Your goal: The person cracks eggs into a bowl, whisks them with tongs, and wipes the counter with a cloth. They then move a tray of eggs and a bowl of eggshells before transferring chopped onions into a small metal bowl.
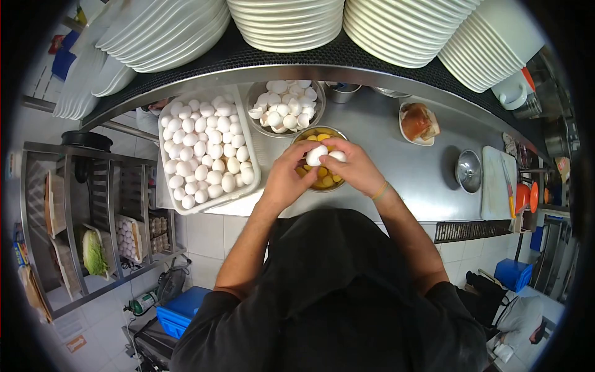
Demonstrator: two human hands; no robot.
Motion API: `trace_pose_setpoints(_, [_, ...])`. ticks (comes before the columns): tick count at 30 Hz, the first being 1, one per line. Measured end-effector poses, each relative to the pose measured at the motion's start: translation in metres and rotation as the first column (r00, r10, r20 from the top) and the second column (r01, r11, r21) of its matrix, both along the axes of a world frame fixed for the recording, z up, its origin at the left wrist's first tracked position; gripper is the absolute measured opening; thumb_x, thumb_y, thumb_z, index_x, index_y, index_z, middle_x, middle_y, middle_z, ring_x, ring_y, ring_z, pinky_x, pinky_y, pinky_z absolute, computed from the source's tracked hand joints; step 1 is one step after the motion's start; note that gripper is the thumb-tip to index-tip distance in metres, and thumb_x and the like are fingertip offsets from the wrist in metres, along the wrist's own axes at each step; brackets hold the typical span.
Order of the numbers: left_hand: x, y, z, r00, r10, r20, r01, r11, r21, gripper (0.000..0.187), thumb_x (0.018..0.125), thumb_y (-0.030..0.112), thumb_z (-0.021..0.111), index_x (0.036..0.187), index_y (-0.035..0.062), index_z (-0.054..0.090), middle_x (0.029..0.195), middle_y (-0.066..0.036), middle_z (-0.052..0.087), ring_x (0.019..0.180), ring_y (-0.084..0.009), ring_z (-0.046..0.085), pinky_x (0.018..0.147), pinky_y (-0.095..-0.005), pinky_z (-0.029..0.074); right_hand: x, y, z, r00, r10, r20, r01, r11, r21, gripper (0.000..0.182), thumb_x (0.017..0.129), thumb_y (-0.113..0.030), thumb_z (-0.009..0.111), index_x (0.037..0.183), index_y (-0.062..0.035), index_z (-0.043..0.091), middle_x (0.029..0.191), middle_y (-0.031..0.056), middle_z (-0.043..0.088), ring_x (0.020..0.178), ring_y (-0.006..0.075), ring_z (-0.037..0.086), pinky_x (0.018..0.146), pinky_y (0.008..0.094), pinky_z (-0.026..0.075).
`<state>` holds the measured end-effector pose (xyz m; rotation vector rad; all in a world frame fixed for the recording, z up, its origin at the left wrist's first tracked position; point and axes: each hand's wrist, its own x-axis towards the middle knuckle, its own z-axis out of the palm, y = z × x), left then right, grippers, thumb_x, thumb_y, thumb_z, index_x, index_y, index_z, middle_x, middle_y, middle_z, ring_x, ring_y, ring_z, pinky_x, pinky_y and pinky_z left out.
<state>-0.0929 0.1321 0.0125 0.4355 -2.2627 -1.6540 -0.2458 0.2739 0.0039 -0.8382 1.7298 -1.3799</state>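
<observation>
Both hands are over a round metal bowl [339, 132] that holds several yellow yolks [323, 181]. My left hand [286, 178] has its fingers closed round a white egg [317, 155]. Right beside it, my right hand [359, 168] grips a second white egg [338, 155], partly hidden by the thumb and fingers. Just behind this bowl stands a larger bowl [252, 124] heaped with broken white eggshells [284, 106]. To the left, a white plastic tub [246, 110] is filled with whole white eggs [211, 150].
Stacks of white plates [285, 25] line the shelf above the steel counter [384, 198]. At right are a dish with brown food [419, 121], a small metal bowl [468, 171], and a cutting board [496, 186] with a knife [509, 186]. Another person [514, 316] is at lower right.
</observation>
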Motion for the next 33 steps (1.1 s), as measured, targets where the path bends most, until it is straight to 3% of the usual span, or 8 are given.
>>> trace_pose_setpoints(5, [0.002, -0.003, -0.01, 1.0, 0.02, 0.009, -0.022, 0.966, 0.259, 0.047, 0.097, 0.002, 0.073, 0.142, 0.0028, 0.061, 0.124, -0.009, 0.069, 0.109, -0.0147, 0.069, 0.096, -0.0297, 0.057, 0.003, -0.001, -0.006, 0.987, -0.036, -0.155, 0.037, 0.999, 0.002, 0.04, 0.094, -0.026, 0.078, 0.126, -0.002, 0.072, 0.109, 0.0134, 0.077, 0.096, 0.019, 0.073, 0.087, 0.0332, 0.058])
trace_pose_setpoints(8, [0.0, -0.003, -0.009, 0.988, 0.074, 0.135, -0.107, 0.96, 0.259, 0.043, 0.098, 0.007, 0.075, 0.139, 0.0018, 0.063, 0.115, -0.007, 0.073, 0.1, -0.0123, 0.07, 0.091, -0.0282, 0.058, 0.01, -0.001, -0.006, 0.977, -0.082, -0.199, 0.083, 0.997, -0.005, 0.041, 0.092, -0.026, 0.078, 0.124, -0.0008, 0.072, 0.106, 0.016, 0.078, 0.095, 0.0218, 0.075, 0.087, 0.0343, 0.058])
trace_pose_setpoints(11, [-0.003, 0.004, -0.011, 0.97, 0.169, 0.176, -0.199, 0.966, 0.167, 0.041, 0.095, 0.01, 0.077, 0.134, 0.0003, 0.068, 0.109, -0.008, 0.075, 0.092, -0.0118, 0.071, 0.084, -0.028, 0.059, 0.012, 0.0, -0.012, 0.947, -0.122, -0.296, 0.118, 0.993, -0.031, 0.042, 0.091, -0.028, 0.078, 0.124, -0.003, 0.072, 0.107, 0.0188, 0.077, 0.097, 0.0285, 0.077, 0.087, 0.037, 0.059])
trace_pose_setpoints(14, [-0.006, 0.012, -0.015, 0.967, 0.233, 0.102, -0.234, 0.972, -0.001, 0.039, 0.093, 0.01, 0.079, 0.13, -0.0006, 0.07, 0.108, -0.01, 0.075, 0.087, -0.0131, 0.072, 0.079, -0.0289, 0.06, 0.013, 0.001, -0.012, 0.915, -0.129, -0.382, 0.149, 0.989, 0.021, 0.041, 0.09, -0.03, 0.077, 0.122, -0.0059, 0.073, 0.108, 0.0207, 0.076, 0.1, 0.0343, 0.076, 0.086, 0.0401, 0.06])
trace_pose_setpoints(17, [-0.009, 0.016, -0.006, 0.964, 0.256, 0.065, -0.253, 0.966, -0.059, 0.037, 0.091, 0.009, 0.078, 0.127, 0.0009, 0.073, 0.106, -0.011, 0.075, 0.085, -0.0149, 0.072, 0.078, -0.0296, 0.061, 0.014, 0.001, -0.006, 0.897, -0.148, -0.417, 0.175, 0.984, 0.028, 0.04, 0.089, -0.03, 0.077, 0.123, -0.009, 0.073, 0.107, 0.0205, 0.076, 0.1, 0.0375, 0.074, 0.086, 0.0427, 0.06])
trace_pose_setpoints(23, [-0.008, 0.005, -0.01, 0.972, 0.233, 0.019, -0.226, 0.957, -0.181, 0.038, 0.089, 0.007, 0.076, 0.127, 0.0048, 0.073, 0.103, -0.011, 0.073, 0.083, -0.0182, 0.072, 0.077, -0.0321, 0.06, 0.004, 0.003, -0.006, 0.822, -0.22, -0.525, 0.192, 0.976, -0.107, 0.04, 0.089, -0.024, 0.075, 0.127, -0.0127, 0.071, 0.109, 0.0161, 0.075, 0.1, 0.0382, 0.073, 0.086, 0.0451, 0.059])
trace_pose_setpoints(29, [-0.001, -0.006, -0.02, 0.973, 0.229, 0.027, -0.196, 0.881, -0.43, 0.038, 0.088, 0.006, 0.075, 0.125, 0.0034, 0.073, 0.102, -0.014, 0.072, 0.078, -0.0255, 0.07, 0.076, -0.0369, 0.059, -0.005, 0.015, -0.007, 0.608, -0.019, -0.794, 0.152, 0.984, 0.092, 0.044, 0.09, -0.021, 0.073, 0.133, -0.0171, 0.068, 0.114, 0.0098, 0.069, 0.103, 0.0346, 0.07, 0.088, 0.0452, 0.057])
trace_pose_setpoints(33, [0.004, -0.037, -0.027, 0.927, 0.347, 0.138, -0.257, 0.861, -0.438, 0.038, 0.088, 0.014, 0.076, 0.124, 0.0032, 0.072, 0.109, -0.018, 0.072, 0.086, -0.0323, 0.072, 0.08, -0.0434, 0.059, -0.012, 0.01, -0.01, 0.587, 0.043, -0.808, 0.156, 0.974, 0.165, 0.044, 0.089, -0.02, 0.074, 0.132, -0.0165, 0.069, 0.112, 0.0086, 0.069, 0.103, 0.0333, 0.069, 0.088, 0.0443, 0.057])
